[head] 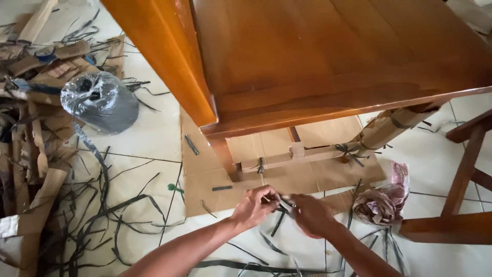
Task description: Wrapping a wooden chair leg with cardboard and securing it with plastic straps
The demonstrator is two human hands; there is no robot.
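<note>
My left hand [254, 206] and my right hand [312, 214] meet low in the view, just above the floor. Both pinch the same thin dark plastic strap [285, 204] between the fingertips. They hover over the near edge of a flattened cardboard sheet [307, 177]. Right above them stands a brown wooden chair [287, 56]. Its lower rail [302, 155] and one leg [385, 128] are wrapped in cardboard and tied with dark strap knots.
A large grey strap spool wrapped in plastic [100, 101] sits on the white tiled floor at left. Cardboard scraps [31, 128] and loose strap offcuts [107, 210] litter the left side. A crumpled pinkish wad [382, 201] and other wooden furniture [461, 184] lie at right.
</note>
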